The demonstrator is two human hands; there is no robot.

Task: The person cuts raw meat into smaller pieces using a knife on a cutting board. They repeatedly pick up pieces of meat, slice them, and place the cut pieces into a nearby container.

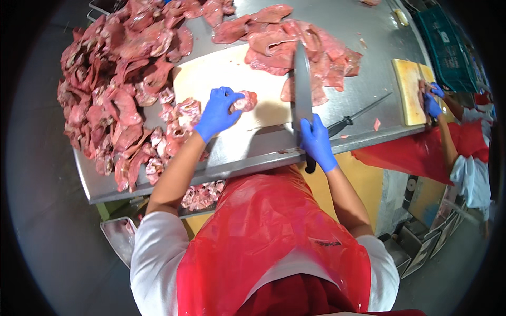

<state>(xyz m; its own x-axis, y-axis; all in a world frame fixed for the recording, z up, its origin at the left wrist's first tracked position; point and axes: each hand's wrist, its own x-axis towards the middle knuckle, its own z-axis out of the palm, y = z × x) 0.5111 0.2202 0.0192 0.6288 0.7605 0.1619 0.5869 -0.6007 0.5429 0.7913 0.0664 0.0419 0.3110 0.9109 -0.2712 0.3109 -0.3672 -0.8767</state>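
My left hand (217, 114), in a blue glove, has its thumb and fingers closed around a small pink piece of meat (247, 101) over the white cutting board (208, 76). In my gloved right hand (317, 142) is the dark handle of a large knife (302, 79). Its broad blade points away from me, past the board's right edge. Beyond the blade lie several flat slabs of meat (329, 55), partly overlapping. Trimmed scraps (182, 118) lie beside my left wrist. A sharpening steel (363, 110) with a black handle rests just right of my right hand.
A high heap of meat pieces (113, 84) covers the left of the steel table (253, 160). At right, a co-worker's gloved hands work at another board (406, 89), near a green crate (443, 47). Below the table stands a metal tub (118, 239).
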